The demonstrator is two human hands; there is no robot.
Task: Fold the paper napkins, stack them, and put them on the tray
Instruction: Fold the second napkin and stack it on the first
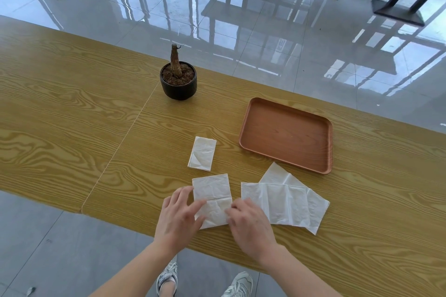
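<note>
Head view: our left hand (179,214) and right hand (249,223) press flat, pinning the half-folded napkin (212,194) for creasing; the empty tray (286,134) waits nearby on the tabletop (72,103).

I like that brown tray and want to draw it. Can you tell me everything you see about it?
The tray is a reddish-brown rectangle with rounded corners and a low raised rim. It looks like wood or wood-look plastic, with faint grain. It lies flat and turned a bit askew on the table, right of the plant pot. Nothing is in it. Its near edge sits close to the unfolded napkins.
</note>
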